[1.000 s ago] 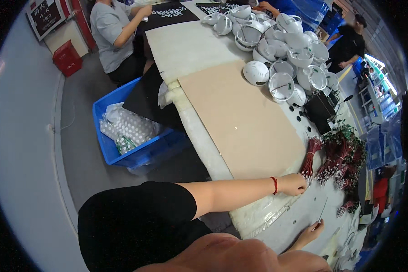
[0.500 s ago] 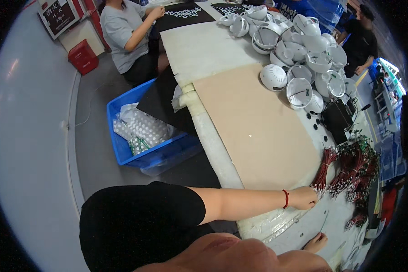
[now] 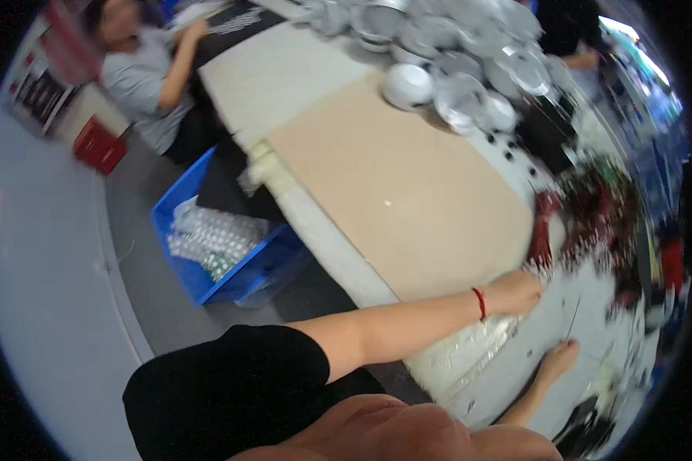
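Observation:
My left hand [image 3: 517, 293], with a red cord bracelet [image 3: 480, 304] at the wrist, is closed at the white-tipped lower ends of a bundle of dark red wires [image 3: 542, 230]. What its fingers hold, if anything, is hidden. Nearer to me on the white table, my right hand [image 3: 561, 359] is closed in a pinch. A thin dark wire-like piece [image 3: 574, 316] rises from its fingertips. More red wire bundles [image 3: 600, 219] lie just beyond, blurred.
A beige board [image 3: 407, 207] covers the table's middle. White dome-shaped housings [image 3: 407, 86] are heaped at the back, beside small black discs [image 3: 509, 156] and a black box [image 3: 546, 134]. A blue bin [image 3: 178, 265] with bubble wrap stands left. A person [image 3: 150, 84] sits at the far left.
The view has swung, so the table sits higher and further left. My right hand has come further into view, away from my body. My left hand stays by the red wires.

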`<action>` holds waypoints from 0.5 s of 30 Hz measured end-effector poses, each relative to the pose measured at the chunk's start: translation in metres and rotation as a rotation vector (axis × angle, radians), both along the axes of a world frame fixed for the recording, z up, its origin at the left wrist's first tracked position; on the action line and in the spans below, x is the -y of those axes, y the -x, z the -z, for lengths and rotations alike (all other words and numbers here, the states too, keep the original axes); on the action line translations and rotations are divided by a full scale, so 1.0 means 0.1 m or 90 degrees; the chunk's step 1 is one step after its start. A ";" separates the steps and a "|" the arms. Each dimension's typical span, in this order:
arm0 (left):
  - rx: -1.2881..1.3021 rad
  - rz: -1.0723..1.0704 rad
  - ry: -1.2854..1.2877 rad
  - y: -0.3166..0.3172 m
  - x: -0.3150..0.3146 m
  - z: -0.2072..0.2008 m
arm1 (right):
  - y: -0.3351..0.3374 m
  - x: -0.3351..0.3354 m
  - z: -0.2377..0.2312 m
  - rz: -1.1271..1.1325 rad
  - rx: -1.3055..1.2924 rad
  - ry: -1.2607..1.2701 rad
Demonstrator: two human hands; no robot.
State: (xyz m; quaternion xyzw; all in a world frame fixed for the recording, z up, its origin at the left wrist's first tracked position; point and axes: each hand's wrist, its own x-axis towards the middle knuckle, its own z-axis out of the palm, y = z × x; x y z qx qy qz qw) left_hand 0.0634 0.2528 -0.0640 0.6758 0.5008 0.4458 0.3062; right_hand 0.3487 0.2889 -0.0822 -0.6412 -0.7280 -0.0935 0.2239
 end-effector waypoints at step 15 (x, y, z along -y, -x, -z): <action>-0.050 0.027 0.003 0.05 -0.04 -0.06 | 0.61 0.19 -0.36 -0.040 -0.200 -0.195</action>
